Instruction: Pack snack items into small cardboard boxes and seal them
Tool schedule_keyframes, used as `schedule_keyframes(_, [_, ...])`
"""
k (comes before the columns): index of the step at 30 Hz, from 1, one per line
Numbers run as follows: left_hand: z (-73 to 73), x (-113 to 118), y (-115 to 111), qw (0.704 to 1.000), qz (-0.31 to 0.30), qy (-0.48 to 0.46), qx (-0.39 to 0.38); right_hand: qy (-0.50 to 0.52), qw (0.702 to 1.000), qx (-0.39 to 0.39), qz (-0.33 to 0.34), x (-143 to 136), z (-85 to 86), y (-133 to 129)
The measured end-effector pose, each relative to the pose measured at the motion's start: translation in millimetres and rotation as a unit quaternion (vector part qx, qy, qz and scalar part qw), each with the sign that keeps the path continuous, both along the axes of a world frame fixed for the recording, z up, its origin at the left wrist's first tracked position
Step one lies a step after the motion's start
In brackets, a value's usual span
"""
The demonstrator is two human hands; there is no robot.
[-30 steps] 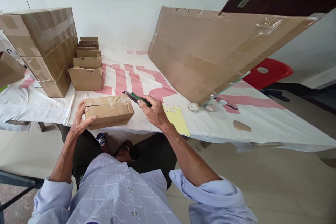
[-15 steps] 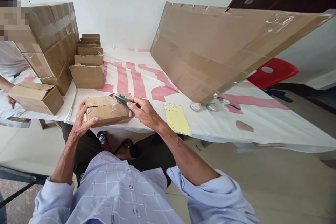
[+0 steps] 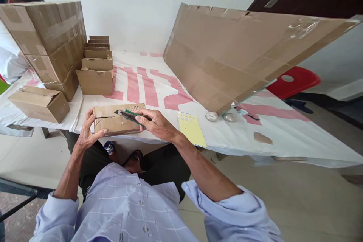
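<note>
Nearest is a light blue shirt [image 3: 136,204] with thin white lines, then dark pants [image 3: 167,162]. The left hand [image 3: 87,132] holds the left end of a small brown box [image 3: 109,125], with its thumb on the near side. The box lies at the near edge of the table [image 3: 297,140], and a line runs along its top. The right hand [image 3: 157,124] is curled tight around a green and dark knife [image 3: 132,116]. The knife points left over the top of the box. I can't tell if its tip touches.

To the right of that hand, a yellow sheet [image 3: 193,132] lies on the white and pink cloth, with small pale bits at its far end. More to the right is a scrap of cardboard [image 3: 263,138]. On the left sits another closed box [image 3: 36,104]. A bit farther on the right are two round clear things [image 3: 211,116], side by side.

Past them, a big cardboard sheet [image 3: 227,56] leans up, with a red chair [image 3: 295,82] beyond it. On the far left are a row of open boxes [image 3: 95,82] and a tall stack of taped boxes [image 3: 52,41]. A person in white [image 3: 11,60] is partly hidden behind the stack. Farthest is the pale wall [image 3: 127,7].
</note>
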State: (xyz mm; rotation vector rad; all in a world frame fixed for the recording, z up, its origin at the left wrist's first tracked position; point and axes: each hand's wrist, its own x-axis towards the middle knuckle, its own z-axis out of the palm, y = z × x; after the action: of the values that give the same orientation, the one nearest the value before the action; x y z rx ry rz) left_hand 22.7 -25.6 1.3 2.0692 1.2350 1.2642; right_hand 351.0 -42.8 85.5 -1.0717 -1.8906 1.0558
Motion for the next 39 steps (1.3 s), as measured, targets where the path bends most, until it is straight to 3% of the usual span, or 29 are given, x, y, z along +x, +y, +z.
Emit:
schedule_keyframes(10, [14.1,12.4,0.1,1.000,-0.001,0.017,-0.018,-0.073,0.982,0.159,-0.066,7.9,-2.1,6.2])
schedule_keyframes(16, [29.1,27.6,-1.8,0.997,-0.051,0.056,-0.026,-0.060,0.964,0.187,-0.180,16.4,-19.9,20.8])
schedule_keyframes(21, [56.1,35.9,2.2,0.983,-0.111,0.147,-0.002,-0.042,0.955,0.174,-0.238,34.2,-45.2,32.8])
schedule_keyframes(26, [74.0,42.2,11.6,0.973,-0.167,0.161,0.017,-0.022,0.949,0.149,-0.277,52.2,-57.9,35.6])
schedule_keyframes(31, [81.5,51.5,15.2,0.968,-0.200,0.147,0.030,-0.015,0.942,0.142,-0.304,61.1,-64.1,38.2])
schedule_keyframes(39, [84.0,61.4,17.4,0.971,-0.197,0.138,0.012,-0.010,0.940,0.142,-0.309,65.9,-71.0,40.1])
